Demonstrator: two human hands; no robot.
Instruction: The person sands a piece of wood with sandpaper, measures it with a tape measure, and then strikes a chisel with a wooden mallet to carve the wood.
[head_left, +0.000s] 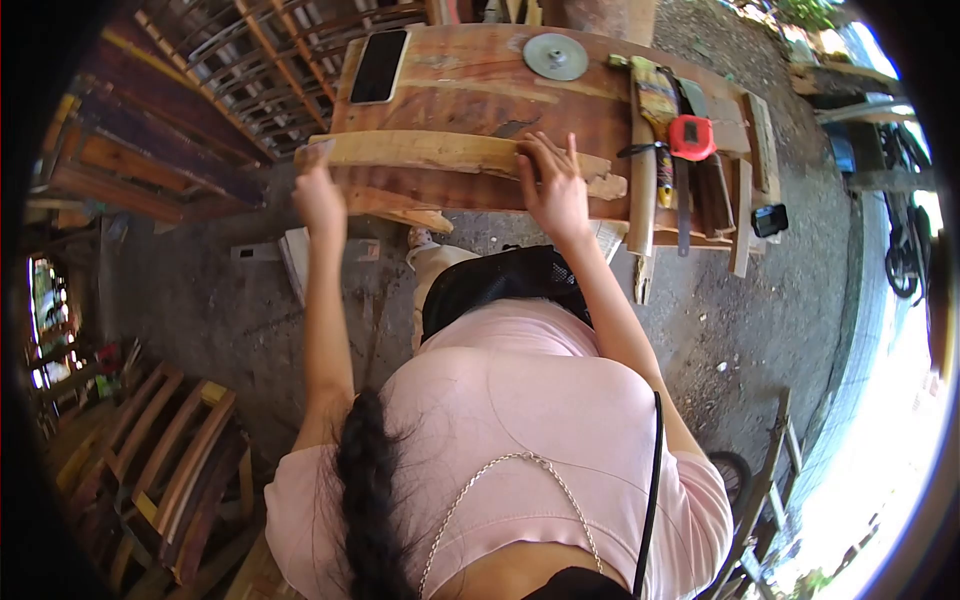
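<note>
Glossy, smooth wood tabletop

Rough-edged, matt wooden plank; shiny metal disc; red plastic tape measure; soft cloth shirt.

One wooden table, with one curved pale board along its near side, one smartphone far left, one metal disc far side, one red tape measure right
</note>
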